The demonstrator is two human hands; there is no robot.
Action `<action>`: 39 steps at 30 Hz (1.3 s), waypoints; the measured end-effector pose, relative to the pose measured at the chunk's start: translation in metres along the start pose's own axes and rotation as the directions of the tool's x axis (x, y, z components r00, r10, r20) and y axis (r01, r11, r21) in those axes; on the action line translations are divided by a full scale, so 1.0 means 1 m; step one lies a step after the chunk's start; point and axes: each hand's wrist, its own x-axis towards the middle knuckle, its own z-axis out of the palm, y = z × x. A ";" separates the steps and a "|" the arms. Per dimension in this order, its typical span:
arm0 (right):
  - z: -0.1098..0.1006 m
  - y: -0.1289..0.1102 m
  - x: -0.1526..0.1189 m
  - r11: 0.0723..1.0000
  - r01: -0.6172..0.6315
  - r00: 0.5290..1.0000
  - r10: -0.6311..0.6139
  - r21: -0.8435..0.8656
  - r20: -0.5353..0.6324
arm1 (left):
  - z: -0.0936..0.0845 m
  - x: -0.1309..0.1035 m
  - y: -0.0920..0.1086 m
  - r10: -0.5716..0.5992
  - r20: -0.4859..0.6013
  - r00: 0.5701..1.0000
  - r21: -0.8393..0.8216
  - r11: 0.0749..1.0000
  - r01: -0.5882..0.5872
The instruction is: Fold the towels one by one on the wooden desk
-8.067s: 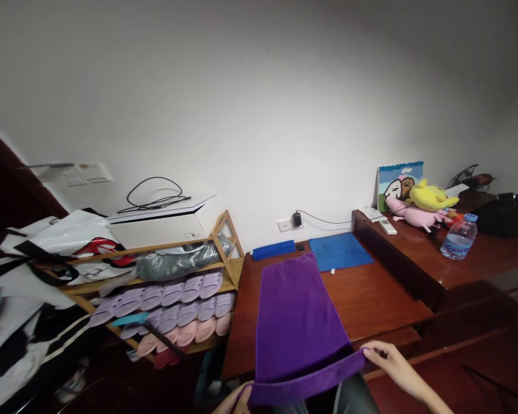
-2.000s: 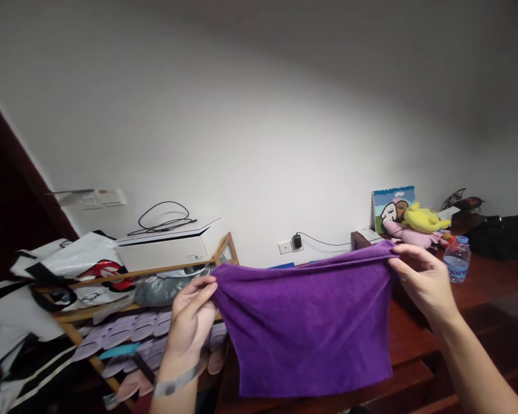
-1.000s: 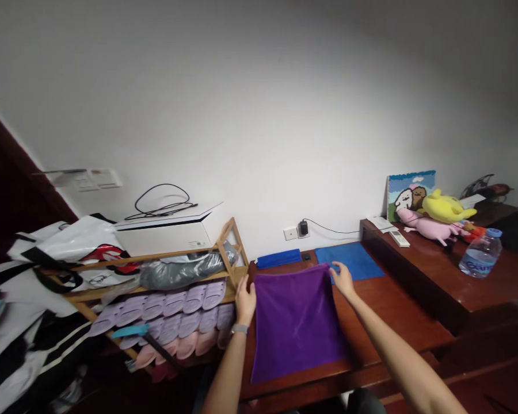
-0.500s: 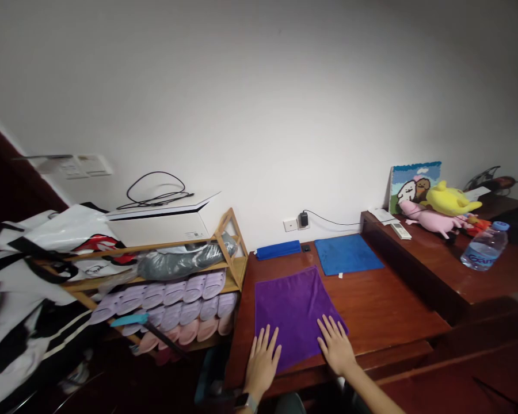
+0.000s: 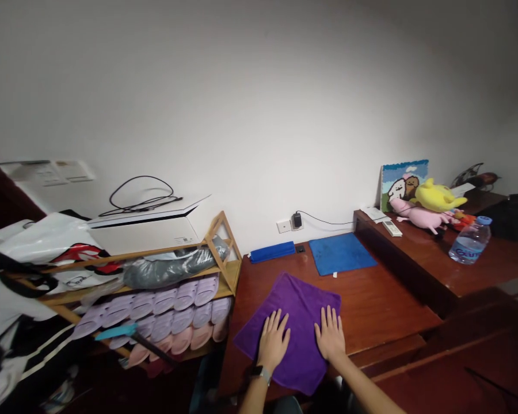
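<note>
Your L hand [image 5: 274, 345] and R hand [image 5: 330, 339] both lie palm-down on the purple cloth [image 5: 301, 339], fingers straight & a bit apart, nothing pinched; how hard you're pressing, can't tell. Cloth is spread on the desk [image 5: 392, 307], turned so 1 corner points roughly at the wall [image 5: 259, 144], w/ the near corner at or over the front edge. Can't tell if it's 1 layer or 2.

Main risk: wrinkles. There's faint creasing nr the far corner, so if your 2 palms push unevenly, fabric could bunch or skew. If it's 2 layers, the top could slide over the bottom.

2nd: slip. W/ the near corner at the edge, a pull toward you could drag more cloth off. 3rd: its L corner is just beside the desk's L side, nr the shoe rack [image 5: 231, 259], so a leftward shove could send it over.

Also poss.: a long push fwd might run it into the blue roll [image 5: 271, 252] or the flat blue cloth [image 5: 341, 255] & ruck them up. Bottle [image 5: 468, 244] is well apart from your R hand, so low risk unless that arm swings wide.
</note>
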 end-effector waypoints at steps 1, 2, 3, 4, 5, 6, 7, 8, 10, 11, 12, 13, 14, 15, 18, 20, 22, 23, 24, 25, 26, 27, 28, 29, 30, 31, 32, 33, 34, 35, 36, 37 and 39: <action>0.004 0.000 0.001 1.000 0.014 1.000 -0.014 0.002 -0.007 | 0.003 0.004 -0.007 -0.033 0.034 0.999 0.011 0.999 0.032; 0.005 0.001 0.006 0.999 0.035 0.999 -0.035 0.005 -0.009 | 0.007 0.004 -0.011 -0.073 0.061 0.995 0.024 0.997 0.072; 0.003 0.003 0.014 0.998 0.064 0.998 -0.064 0.011 -0.001 | 0.012 0.001 -0.013 -0.115 0.076 0.990 0.040 0.993 0.112; -0.001 0.005 0.023 0.994 0.104 0.994 -0.104 0.018 0.017 | 0.017 -0.005 -0.013 -0.155 0.078 0.985 0.059 0.987 0.151; -0.006 0.007 0.034 0.987 0.158 0.986 -0.159 0.025 0.042 | 0.022 -0.013 -0.010 -0.197 0.068 0.978 0.081 0.978 0.191; -0.011 0.009 0.046 0.975 0.219 0.973 -0.221 0.035 0.069 | 0.027 -0.022 -0.005 -0.238 0.050 0.970 0.105 0.967 0.232; -0.016 0.011 0.056 0.960 0.275 0.956 -0.279 0.047 0.093 | 0.033 -0.031 0.000 -0.272 0.025 0.962 0.129 0.955 0.266; -0.020 0.012 0.066 0.946 0.318 0.941 -0.323 0.063 0.102 | 0.037 -0.040 0.005 -0.297 -0.001 0.955 0.150 0.944 0.293; -0.025 0.013 0.082 0.935 0.342 0.934 -0.349 0.093 0.072 | 0.042 -0.054 0.013 -0.312 -0.039 0.949 0.177 0.933 0.313; -0.025 0.013 0.087 0.939 0.327 0.942 -0.332 0.104 0.040 | 0.043 -0.058 0.014 -0.304 -0.050 0.951 0.182 0.934 0.308; -0.025 0.012 0.092 0.946 0.303 0.952 -0.306 0.112 0.006 | 0.043 -0.059 0.013 -0.290 -0.058 0.955 0.182 0.938 0.296; -0.024 0.012 0.097 0.953 0.279 0.960 -0.279 0.116 -0.023 | 0.043 -0.059 0.011 -0.270 -0.066 0.961 0.176 0.945 0.277; -0.023 0.010 0.101 0.959 0.261 0.965 -0.258 0.113 -0.042 | 0.042 -0.057 0.007 -0.241 -0.072 0.968 0.166 0.954 0.250; -0.021 0.009 0.105 0.963 0.250 0.968 -0.247 0.103 -0.046 | 0.041 -0.054 0.002 -0.209 -0.079 0.975 0.156 0.963 0.219; -0.012 0.005 0.116 0.972 0.229 0.973 -0.230 0.059 0.012 | 0.045 -0.048 -0.009 -0.151 -0.097 0.984 0.147 0.975 0.165; -0.006 0.004 0.121 0.978 0.206 0.976 -0.208 0.032 0.058 | 0.050 -0.049 -0.014 -0.159 -0.093 0.983 0.159 0.972 0.173; -0.002 0.003 0.123 0.985 0.174 0.982 -0.175 0.019 0.067 | 0.054 -0.050 -0.015 -0.173 -0.084 0.981 0.170 0.968 0.185; 0.000 0.004 0.123 0.987 0.163 0.984 -0.164 0.015 0.065 | 0.054 -0.050 -0.015 -0.179 -0.084 0.980 0.173 0.966 0.191; 0.001 0.004 0.123 0.988 0.156 0.986 -0.156 0.012 0.064 | 0.052 -0.046 -0.014 -0.182 -0.091 0.979 0.174 0.965 0.195; 0.002 0.004 0.123 0.988 0.154 0.986 -0.154 0.010 0.063 | 0.050 -0.039 -0.013 -0.177 -0.103 0.979 0.171 0.966 0.193; 0.002 0.005 0.123 0.988 0.156 0.986 -0.156 0.008 0.064 | 0.047 -0.028 -0.011 -0.160 -0.118 0.980 0.164 0.970 0.179; 0.002 0.005 0.123 0.987 0.160 0.985 -0.160 0.007 0.065 | 0.045 -0.014 -0.008 -0.131 -0.131 0.983 0.152 0.977 0.150; 0.003 0.005 0.123 0.986 0.164 0.984 -0.164 0.005 0.066 | 0.043 0.004 -0.004 -0.089 -0.139 0.986 0.137 0.985 0.108; 0.003 0.006 0.123 0.986 0.165 0.984 -0.165 0.005 0.066 | 0.043 0.023 0.002 -0.044 -0.139 0.989 0.117 0.991 0.060; 0.004 0.006 0.124 0.986 0.166 0.984 -0.166 0.004 0.064 | 0.044 0.044 0.009 -0.002 -0.128 0.992 0.093 0.996 0.014; 0.005 0.006 0.124 0.986 0.166 0.984 -0.166 0.003 0.061 | 0.047 0.065 0.016 0.030 -0.106 0.994 0.066 0.998 -0.023; 0.006 0.007 0.125 0.986 0.166 0.985 -0.166 0.001 0.057 | 0.052 0.084 0.024 0.053 -0.073 0.996 0.037 0.998 -0.051; 0.006 0.007 0.125 0.986 0.168 0.985 -0.167 -0.001 0.052 | 0.057 0.101 0.031 0.067 -0.036 0.997 0.008 0.998 -0.067; 0.007 0.007 0.126 0.986 0.169 0.984 -0.169 -0.002 0.048 | 0.063 0.115 0.037 0.075 0.001 0.997 -0.017 0.997 -0.075; 0.007 0.007 0.126 0.986 0.169 0.985 -0.169 -0.004 0.048 | 0.067 0.125 0.039 0.078 0.033 0.996 -0.036 0.996 -0.077; 0.006 0.007 0.126 0.986 0.168 0.985 -0.168 -0.004 0.049 | 0.071 0.131 0.038 0.075 0.057 0.996 -0.045 0.996 -0.072; 0.006 0.007 0.126 0.986 0.166 0.985 -0.166 -0.003 0.052 | 0.073 0.134 0.032 0.060 0.071 0.996 -0.042 0.997 -0.058; 0.003 0.007 0.125 0.987 0.162 0.985 -0.162 -0.001 0.055 | 0.073 0.132 0.005 -0.008 0.075 0.997 0.000 1.000 0.008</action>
